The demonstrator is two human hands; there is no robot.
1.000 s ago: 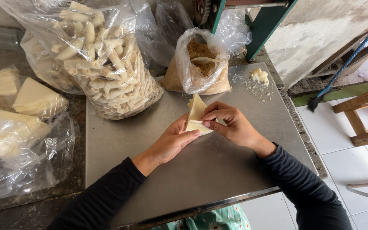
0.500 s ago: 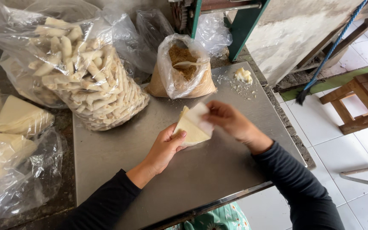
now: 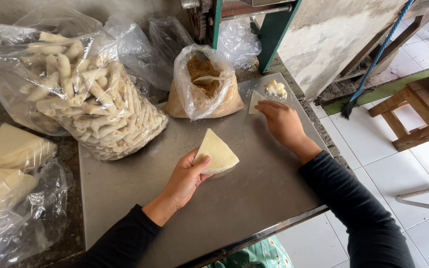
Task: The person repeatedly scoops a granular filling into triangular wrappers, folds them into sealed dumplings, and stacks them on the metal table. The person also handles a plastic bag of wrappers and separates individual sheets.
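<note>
My left hand [image 3: 186, 177] pinches the corner of a pale triangular pastry wrapper [image 3: 217, 154] that lies on the steel tabletop [image 3: 254, 193]. My right hand [image 3: 283, 121] reaches toward the far right corner, its fingertips on a small white scraper [image 3: 255, 100]. Just beyond it sits a small lump of white paste [image 3: 276, 89]. An open plastic bag of brown crumbly filling [image 3: 202, 84] with a spoon [image 3: 213, 78] in it stands behind the wrapper.
A large clear bag of rolled pastry sticks [image 3: 90, 99] fills the back left. Bags of folded triangular wrappers [image 3: 11, 164] lie at the left. A green machine frame [image 3: 274, 30] stands behind; a wooden stool [image 3: 413, 109] is on the tiled floor at right.
My right hand has let go of the wrapper and moved away to the scraper near the paste. My left hand still holds the wrapper, now lying flat.
</note>
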